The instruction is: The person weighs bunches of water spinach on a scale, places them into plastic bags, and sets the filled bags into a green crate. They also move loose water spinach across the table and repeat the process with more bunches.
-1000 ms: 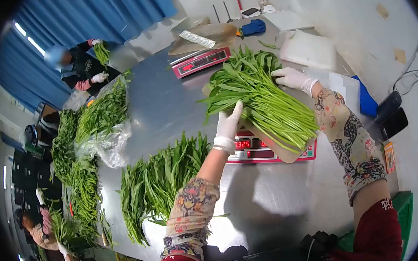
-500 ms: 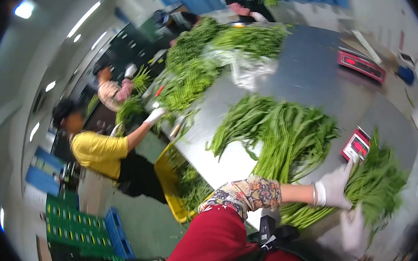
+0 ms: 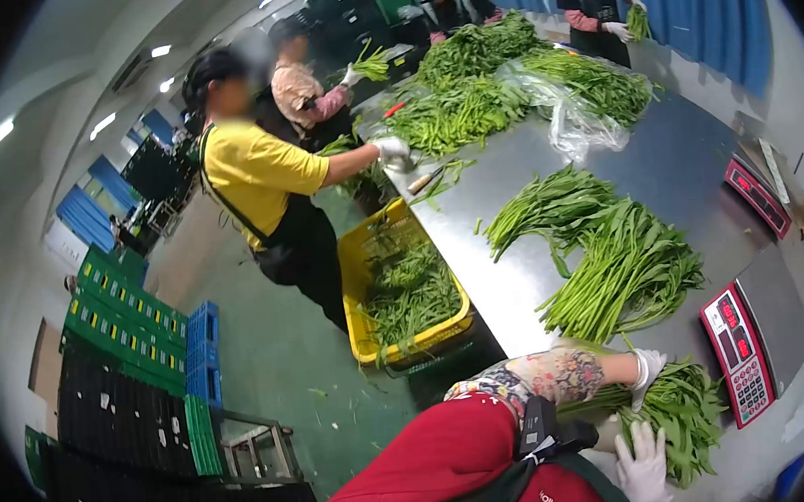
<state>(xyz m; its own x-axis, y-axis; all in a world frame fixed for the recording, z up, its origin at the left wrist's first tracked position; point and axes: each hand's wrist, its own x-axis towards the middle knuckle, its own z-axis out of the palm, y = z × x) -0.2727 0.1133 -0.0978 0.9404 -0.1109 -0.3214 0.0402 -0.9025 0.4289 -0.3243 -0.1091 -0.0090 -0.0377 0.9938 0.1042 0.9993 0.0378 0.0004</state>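
My left hand (image 3: 649,375), in a white glove below a floral sleeve, is wrapped over the stems of a bunch of leafy greens (image 3: 689,417) at the table's near edge. Close below it, my gloved right hand (image 3: 643,466) rests against the same bunch with its fingers spread. The bunch's leaves point right; part of its stems is hidden by my left arm. Beyond my hands, a larger pile of greens (image 3: 615,275) lies on the metal table (image 3: 513,313). A red and white scale (image 3: 741,355) with a lit display stands right of the bunch.
A second scale (image 3: 758,198) stands farther back. Heaped greens (image 3: 457,112) and clear plastic (image 3: 583,130) cover the far end. A knife (image 3: 426,181) lies at the left edge, near a person in yellow (image 3: 266,172). A yellow crate (image 3: 360,322) stands beside the table. Other people work behind.
The view has swung, bringing the scale and crate more fully into sight. The bunch has moved from beside the scale's front toward my body. My right hand's fingers are now spread on it.
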